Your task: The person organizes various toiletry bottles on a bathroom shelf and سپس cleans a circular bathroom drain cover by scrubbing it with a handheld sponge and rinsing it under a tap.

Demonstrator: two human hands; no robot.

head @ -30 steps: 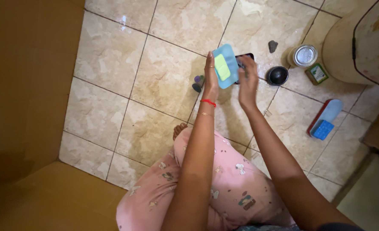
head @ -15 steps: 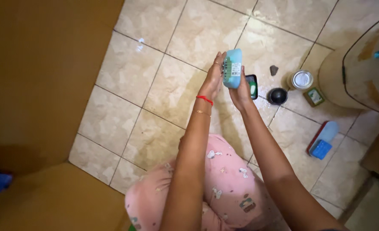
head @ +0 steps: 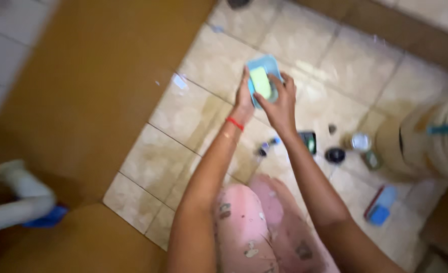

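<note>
One soap dish (head: 262, 68), two hands (head: 279, 103)

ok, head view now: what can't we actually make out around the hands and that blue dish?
- Blue dish with a green bar: the right hand covers its lower edge and the left hand its side; motion blur hides detail.
- Small items on the floor, including a dark round lid and a tin: too blurred to identify.
- Large tan container: cut off by the right edge.
</note>
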